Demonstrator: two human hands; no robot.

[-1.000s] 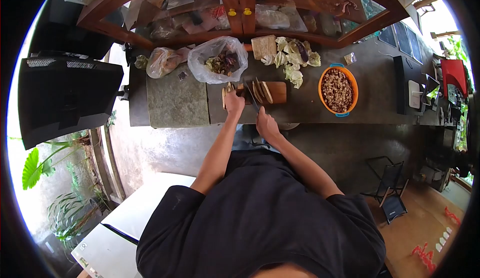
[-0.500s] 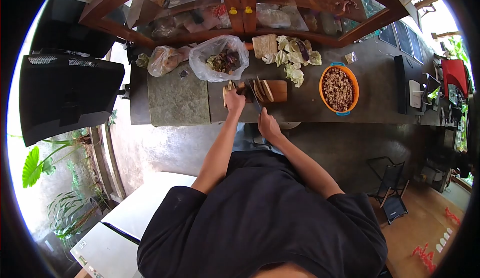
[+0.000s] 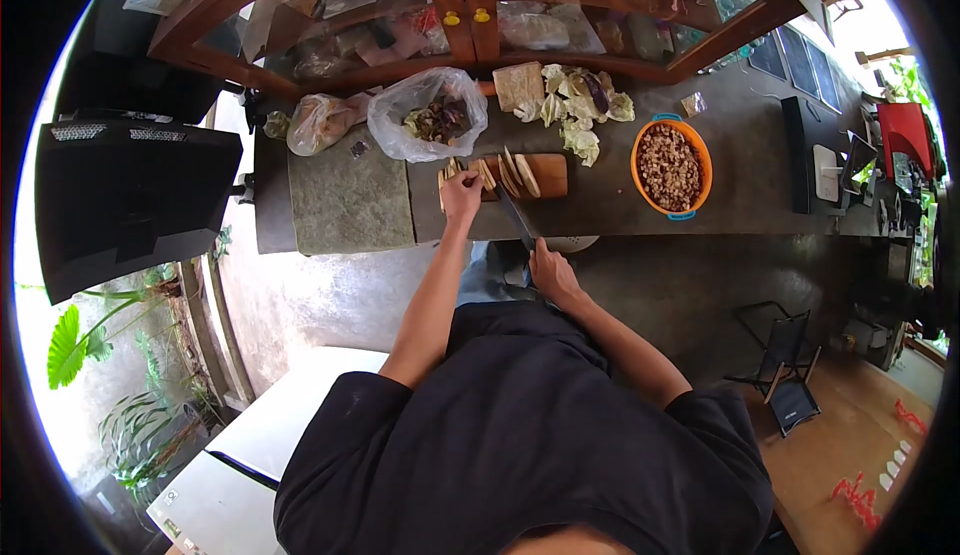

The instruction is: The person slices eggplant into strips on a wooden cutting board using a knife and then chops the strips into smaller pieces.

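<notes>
My right hand (image 3: 556, 275) is wrapped round the handle of a kitchen knife (image 3: 517, 218). Its dark blade slants up and left, with the tip over the wooden cutting board (image 3: 553, 177). Long pale slices (image 3: 524, 175) with darker edges lean together on the board, to the right of the blade; what food they are I cannot tell. At the board's left end my left hand (image 3: 462, 199) has its fingers closed against more of these pale slices (image 3: 488, 175). My hand covers part of them.
Behind the board are a plastic bag (image 3: 388, 133) of vegetable scraps, a pale block (image 3: 518, 88) and torn leaves (image 3: 580, 143). An orange basin (image 3: 707, 195) of brown chunks stands right. A green-grey mat (image 3: 350, 205) lies left, beneath a glass-door cabinet (image 3: 478, 55).
My right hand has drawn the knife back towards me and slightly right. My left hand stays at the slices, its fingers drawn closer to them. The view has shifted a little.
</notes>
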